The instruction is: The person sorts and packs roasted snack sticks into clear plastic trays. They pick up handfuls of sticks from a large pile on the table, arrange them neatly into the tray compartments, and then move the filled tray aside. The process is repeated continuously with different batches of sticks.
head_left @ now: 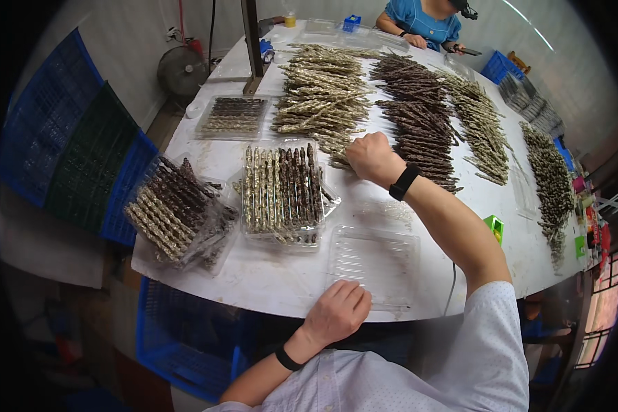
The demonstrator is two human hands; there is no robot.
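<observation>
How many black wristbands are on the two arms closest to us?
2: one wristband behind the right hand, which is at the pale sticks; another behind the left hand, by the clear tray. Neither is hidden.

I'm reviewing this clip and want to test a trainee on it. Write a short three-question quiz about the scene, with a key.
1. True or false: the right hand is at the near end of the large light pile.
2. Which is nearest the left hand? A) the fan; B) the ribbed tray; C) the dark pile.
3. Fill in: in the filled tray nearest the ribbed one, light sticks lie on the left and ____ sticks on the right.

Key: 1. true; 2. B; 3. dark.
</observation>
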